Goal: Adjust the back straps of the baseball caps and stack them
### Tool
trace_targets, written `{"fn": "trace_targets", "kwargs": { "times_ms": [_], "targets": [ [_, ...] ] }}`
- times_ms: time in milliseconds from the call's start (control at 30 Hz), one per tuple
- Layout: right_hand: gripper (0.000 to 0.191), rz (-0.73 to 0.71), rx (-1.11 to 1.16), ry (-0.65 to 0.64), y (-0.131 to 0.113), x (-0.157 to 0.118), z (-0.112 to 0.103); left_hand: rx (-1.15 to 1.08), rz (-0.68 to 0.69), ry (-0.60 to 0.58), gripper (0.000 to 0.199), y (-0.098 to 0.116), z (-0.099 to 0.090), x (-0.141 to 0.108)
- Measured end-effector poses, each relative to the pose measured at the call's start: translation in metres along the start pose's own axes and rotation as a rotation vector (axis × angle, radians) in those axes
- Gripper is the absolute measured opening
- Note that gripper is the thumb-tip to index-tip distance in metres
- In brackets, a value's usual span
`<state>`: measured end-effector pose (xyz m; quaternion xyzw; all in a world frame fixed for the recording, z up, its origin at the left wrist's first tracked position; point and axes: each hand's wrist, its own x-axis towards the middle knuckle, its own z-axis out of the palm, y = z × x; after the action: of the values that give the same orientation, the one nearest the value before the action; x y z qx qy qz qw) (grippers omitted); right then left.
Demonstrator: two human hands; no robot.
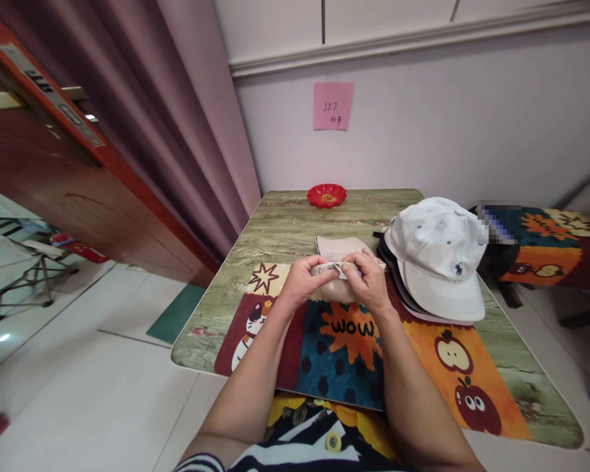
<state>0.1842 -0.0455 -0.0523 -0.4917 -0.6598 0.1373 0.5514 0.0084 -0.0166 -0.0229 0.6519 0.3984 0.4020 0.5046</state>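
A beige cap is held low over the table in front of me, its brim pointing away towards the wall. On its left side, my left hand pinches the strap end between thumb and fingers. My right hand grips the other side, its thumb pressed on the strap near a small metal-looking fastener. The fingers partly cover the strap, so how the fastener sits is unclear. To the right of my right hand, a white cap tops a stack with darker caps under it.
A patterned placemat lies on the wood-look table. At the back edge sits a red scalloped dish. A pink note is on the wall. A curtain and wooden door stand to the left.
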Motion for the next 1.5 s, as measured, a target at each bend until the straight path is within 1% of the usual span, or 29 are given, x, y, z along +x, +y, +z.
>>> {"fn": "trace_targets", "kwargs": {
  "times_ms": [67, 133, 233, 333, 367, 400, 433, 467, 533, 567, 633, 667, 700, 733, 767, 800, 833, 900, 933, 967, 1033, 1100, 1133, 1200, 1267, 1333, 1400, 1467, 1500],
  "targets": [
    [0.012, -0.004, 0.000, -0.021, 0.002, -0.001, 0.000, -0.006, -0.019, 0.007, 0.028, 0.003, 0.000, -0.001],
    [0.013, 0.005, 0.015, -0.003, 0.005, -0.002, -0.002, -0.046, -0.025, -0.033, 0.027, 0.005, -0.004, -0.003],
    [0.016, 0.105, 0.140, 0.105, 0.015, -0.002, -0.009, -0.140, -0.035, -0.054, 0.027, 0.006, -0.016, -0.004],
    [0.024, 0.278, 0.370, 0.310, 0.028, -0.001, -0.014, -0.288, -0.067, 0.060, 0.028, 0.004, -0.031, -0.005],
    [0.029, 0.313, 0.437, 0.371, 0.033, -0.001, -0.015, -0.335, -0.070, 0.110, 0.029, 0.003, -0.035, -0.005],
    [0.036, 0.328, 0.493, 0.397, 0.036, -0.001, -0.017, -0.380, -0.065, 0.159, 0.029, 0.002, -0.038, -0.005],
    [0.044, 0.330, 0.539, 0.375, 0.039, 0.000, -0.018, -0.424, -0.055, 0.202, 0.029, 0.002, -0.040, -0.005],
    [0.054, 0.323, 0.565, 0.303, 0.042, 0.000, -0.020, -0.467, -0.043, 0.235, 0.029, 0.003, -0.041, -0.004],
    [0.065, 0.320, 0.533, 0.074, 0.043, 0.000, -0.024, -0.552, -0.018, 0.281, 0.030, 0.005, -0.042, -0.003],
    [0.065, 0.332, 0.483, -0.045, 0.041, -0.001, -0.025, -0.585, -0.006, 0.303, 0.030, 0.007, -0.042, -0.003],
    [0.059, 0.379, 0.403, -0.240, 0.036, -0.003, -0.027, -0.610, 0.023, 0.351, 0.031, 0.011, -0.043, -0.003],
    [0.052, 0.409, 0.399, -0.308, 0.033, -0.005, -0.026, -0.610, 0.040, 0.373, 0.031, 0.014, -0.044, -0.003],
    [0.044, 0.438, 0.419, -0.353, 0.030, -0.006, -0.025, -0.604, 0.056, 0.389, 0.031, 0.017, -0.045, -0.004],
    [0.036, 0.460, 0.454, -0.365, 0.027, -0.008, -0.023, -0.595, 0.070, 0.399, 0.031, 0.019, -0.047, -0.005],
    [0.031, 0.475, 0.495, -0.341, 0.024, -0.010, -0.020, -0.579, 0.084, 0.405, 0.031, 0.022, -0.048, -0.006],
    [0.028, 0.483, 0.547, -0.273, 0.022, -0.011, -0.018, -0.550, 0.103, 0.413, 0.031, 0.023, -0.050, -0.006],
    [0.027, 0.486, 0.614, -0.175, 0.021, -0.012, -0.015, -0.502, 0.129, 0.425, 0.031, 0.024, -0.052, -0.007],
    [0.029, 0.479, 0.782, 0.067, 0.019, -0.011, -0.010, -0.368, 0.181, 0.442, 0.036, 0.022, -0.057, -0.009],
    [0.031, 0.475, 0.870, 0.181, 0.019, -0.009, -0.008, -0.310, 0.182, 0.435, 0.041, 0.019, -0.058, -0.010],
    [0.033, 0.475, 0.950, 0.274, 0.019, -0.007, -0.006, -0.274, 0.150, 0.413, 0.046, 0.014, -0.059, -0.011],
    [0.035, 0.501, 1.078, 0.398, 0.021, -0.001, -0.003, -0.275, -0.021, 0.330, 0.058, 0.001, -0.058, -0.013],
    [0.034, 0.572, 1.168, 0.447, 0.025, 0.003, 0.000, -0.363, -0.246, 0.198, 0.067, -0.014, -0.052, -0.018],
    [0.033, 0.617, 1.203, 0.464, 0.028, 0.005, 0.002, -0.431, -0.333, 0.124, 0.068, -0.021, -0.048, -0.020],
    [0.029, 0.699, 1.252, 0.498, 0.036, 0.007, 0.006, -0.582, -0.428, -0.012, 0.062, -0.034, -0.039, -0.025],
    [0.028, 0.760, 1.284, 0.538, 0.043, 0.007, 0.008, -0.706, -0.454, -0.069, 0.048, -0.045, -0.031, -0.029],
    [0.026, 0.804, 1.303, 0.585, 0.048, 0.006, 0.009, -0.788, -0.473, -0.035, 0.034, -0.052, -0.027, -0.030],
    [0.026, 0.829, 1.322, 0.591, 0.050, 0.005, 0.009, -0.852, -0.491, 0.059, 0.030, -0.055, -0.027, -0.027],
    [0.026, 0.867, 1.331, 0.525, 0.049, 0.003, 0.010, -0.899, -0.465, 0.178, 0.030, -0.051, -0.031, -0.019],
    [0.026, 0.900, 1.324, 0.470, 0.047, 0.002, 0.010, -0.914, -0.424, 0.236, 0.030, -0.046, -0.035, -0.012]
  ]
}}
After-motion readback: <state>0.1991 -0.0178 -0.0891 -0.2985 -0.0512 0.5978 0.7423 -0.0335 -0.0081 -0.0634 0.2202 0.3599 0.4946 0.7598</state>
